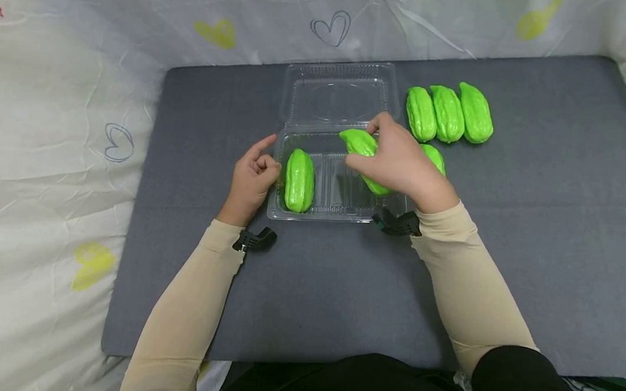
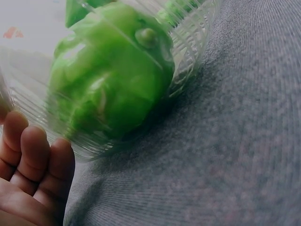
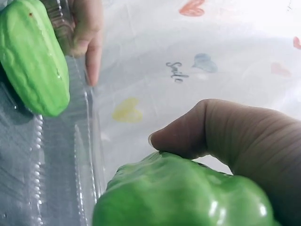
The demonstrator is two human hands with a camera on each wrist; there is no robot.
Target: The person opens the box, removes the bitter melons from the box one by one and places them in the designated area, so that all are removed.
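Observation:
A clear plastic clamshell container lies open on a grey mat, lid folded back. One green chayote lies in the tray's left part. My right hand grips a second chayote just above the tray's right part; the right wrist view shows my thumb on its top. My left hand sits against the tray's left wall with fingers curled and nothing in them. The left wrist view shows the tray's chayote through the ribbed wall.
Three more chayotes stand in a row at the back right of the mat. Another chayote lies just right of the tray, partly behind my right hand. A white patterned cloth surrounds the mat.

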